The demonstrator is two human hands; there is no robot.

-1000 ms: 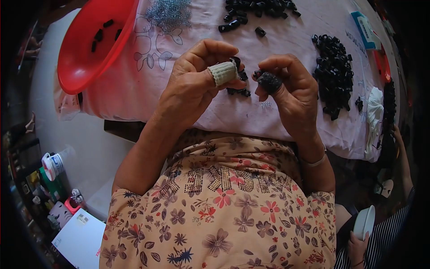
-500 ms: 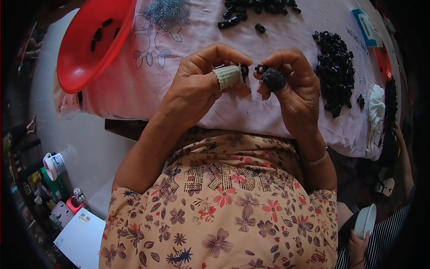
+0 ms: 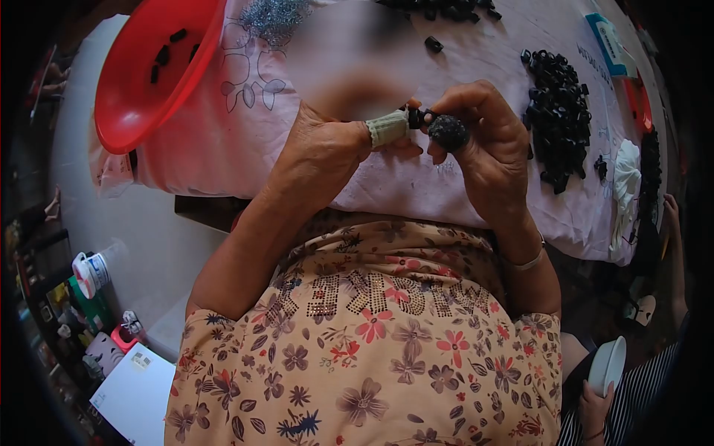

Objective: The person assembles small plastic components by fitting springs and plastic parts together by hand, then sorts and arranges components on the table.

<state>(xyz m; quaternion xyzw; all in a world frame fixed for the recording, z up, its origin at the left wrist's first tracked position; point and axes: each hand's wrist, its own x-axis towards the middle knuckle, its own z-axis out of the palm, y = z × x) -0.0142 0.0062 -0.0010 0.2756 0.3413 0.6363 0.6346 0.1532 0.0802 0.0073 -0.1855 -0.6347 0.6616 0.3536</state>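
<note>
Close together above the cloth, my left hand [image 3: 327, 152] and my right hand [image 3: 491, 149] pinch a small black plastic piece [image 3: 416, 117] between them. A pale ribbed finger cover [image 3: 388, 128] wraps my left thumb. On my right thumb sits a dark, fuzzy-looking cover [image 3: 449, 133]. A blurred patch hides the upper fingers of my left hand. The piece's exact shape is hard to make out behind the fingertips.
A pink cloth [image 3: 297, 175] covers the table. Around it are a heap of black pieces [image 3: 558, 119], a red basin [image 3: 123, 111] holding several pieces, and a tangle of silvery bits [image 3: 271, 18]. Another person's hand [image 3: 595, 412] holds a pale bowl [image 3: 608, 368] at lower right.
My left hand has moved slightly right and its thumb has turned, bringing the fingertips nearer my right hand. The black pieces in the two hands now meet. A blurred patch covers the left fingers.
</note>
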